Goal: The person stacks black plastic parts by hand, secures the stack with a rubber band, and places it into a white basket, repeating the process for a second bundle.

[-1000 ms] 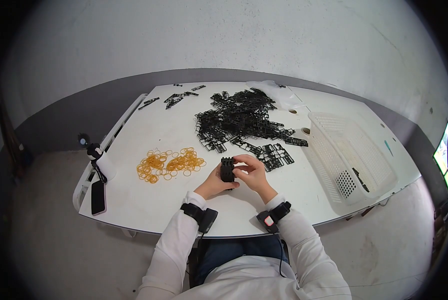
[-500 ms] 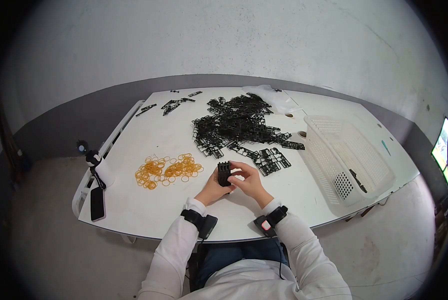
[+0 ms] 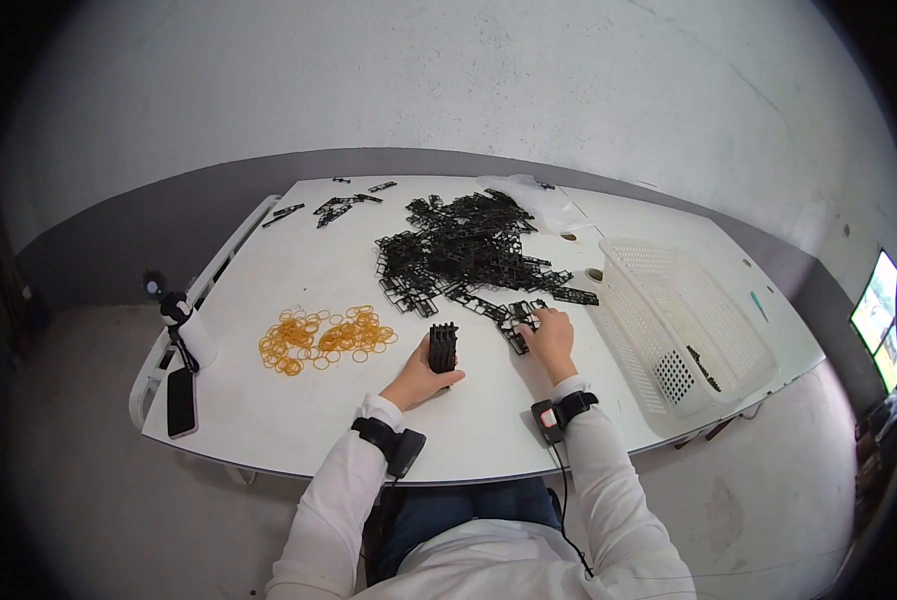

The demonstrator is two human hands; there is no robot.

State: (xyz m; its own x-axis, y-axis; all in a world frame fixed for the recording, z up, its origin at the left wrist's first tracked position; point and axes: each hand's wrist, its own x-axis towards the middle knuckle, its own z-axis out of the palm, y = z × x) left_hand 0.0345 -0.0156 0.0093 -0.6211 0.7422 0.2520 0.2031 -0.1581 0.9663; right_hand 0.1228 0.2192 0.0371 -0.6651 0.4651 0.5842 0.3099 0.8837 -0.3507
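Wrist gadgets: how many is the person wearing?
2. The left wrist gadget sits at the left sleeve's cuff. The right wrist gadget, showing a red patch, sits at the right cuff. None seems hidden.

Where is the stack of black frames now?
Head view: the stack stands on the table in the left hand, between the rubber bands and the right hand.

On the table [image 3: 268, 400], rubber bands [image 3: 323, 338] lie toward the left edge and the heap of frames [image 3: 463, 250] toward the far edge. A basket [image 3: 683, 320] stands at the right edge, perhaps holding a few pieces.
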